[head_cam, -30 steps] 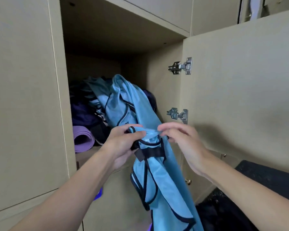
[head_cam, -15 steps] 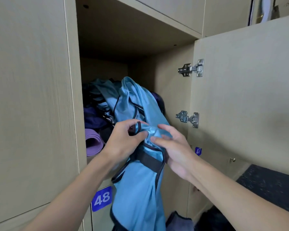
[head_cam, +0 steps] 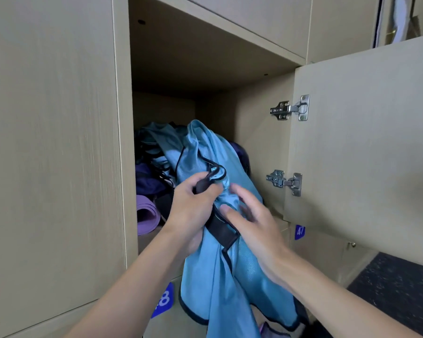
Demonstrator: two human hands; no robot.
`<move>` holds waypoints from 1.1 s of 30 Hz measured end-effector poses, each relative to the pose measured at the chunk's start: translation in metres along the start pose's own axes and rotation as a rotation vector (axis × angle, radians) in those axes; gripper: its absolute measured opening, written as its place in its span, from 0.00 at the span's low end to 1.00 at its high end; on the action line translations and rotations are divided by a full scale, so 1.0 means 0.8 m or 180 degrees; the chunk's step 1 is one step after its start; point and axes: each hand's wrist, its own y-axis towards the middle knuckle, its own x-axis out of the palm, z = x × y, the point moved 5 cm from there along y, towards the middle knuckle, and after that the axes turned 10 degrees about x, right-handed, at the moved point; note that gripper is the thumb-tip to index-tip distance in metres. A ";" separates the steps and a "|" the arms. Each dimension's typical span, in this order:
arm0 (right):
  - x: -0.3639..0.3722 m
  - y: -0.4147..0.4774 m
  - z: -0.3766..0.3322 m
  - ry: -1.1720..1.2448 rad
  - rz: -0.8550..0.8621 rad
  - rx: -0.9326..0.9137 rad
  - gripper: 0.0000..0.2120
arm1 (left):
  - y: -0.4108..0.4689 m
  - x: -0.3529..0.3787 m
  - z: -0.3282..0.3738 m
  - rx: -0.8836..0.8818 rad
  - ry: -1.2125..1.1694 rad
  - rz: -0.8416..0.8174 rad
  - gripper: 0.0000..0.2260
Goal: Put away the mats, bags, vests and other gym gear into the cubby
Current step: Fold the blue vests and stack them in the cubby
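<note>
Left hand (head_cam: 193,211), frame centre: fingers curled round bunched blue vest (head_cam: 215,276) half-draped out of cubby (head_cam: 205,69). Right hand (head_cam: 252,223): fingers spread, apparently touching fabric; blurred. Purple mat (head_cam: 145,215) partly hidden, lower left inside.

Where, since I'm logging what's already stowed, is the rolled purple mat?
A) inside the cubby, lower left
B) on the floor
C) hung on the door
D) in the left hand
A: the rolled purple mat lies inside the cubby at its lower left, left of the blue vest.
</note>
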 end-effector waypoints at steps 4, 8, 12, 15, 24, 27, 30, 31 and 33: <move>0.006 -0.022 0.025 0.0384 -0.0674 0.0585 0.40 | 0.005 -0.004 0.023 0.0880 0.0364 0.0127 0.08; 0.010 -0.018 0.022 0.0321 -0.0616 0.0305 0.45 | 0.006 -0.007 0.031 0.1375 0.0951 0.0009 0.14; 0.012 -0.006 0.004 0.0248 -0.0406 -0.0028 0.46 | 0.011 -0.012 0.024 0.1200 0.0996 0.0030 0.16; 0.008 0.016 -0.010 0.0208 -0.0203 -0.0237 0.38 | 0.023 -0.010 0.025 0.1010 0.0982 -0.0010 0.14; -0.015 0.139 -0.056 0.0743 0.0952 -0.0213 0.16 | 0.087 -0.004 0.053 0.1072 0.2239 -0.0359 0.17; 0.018 0.213 -0.105 0.1157 0.1232 -0.0103 0.17 | 0.105 -0.015 0.083 0.1070 0.2648 -0.0072 0.23; 0.100 0.287 -0.170 0.1387 -0.0544 0.0196 0.22 | 0.110 -0.028 0.107 0.1212 0.2856 0.0407 0.24; 0.117 0.295 -0.180 0.1259 -0.0951 0.0265 0.26 | 0.111 -0.031 0.111 0.1217 0.2878 0.0515 0.24; 0.128 0.302 -0.187 0.0776 -0.1176 0.0126 0.32 | 0.115 -0.034 0.114 0.1134 0.2850 0.0652 0.23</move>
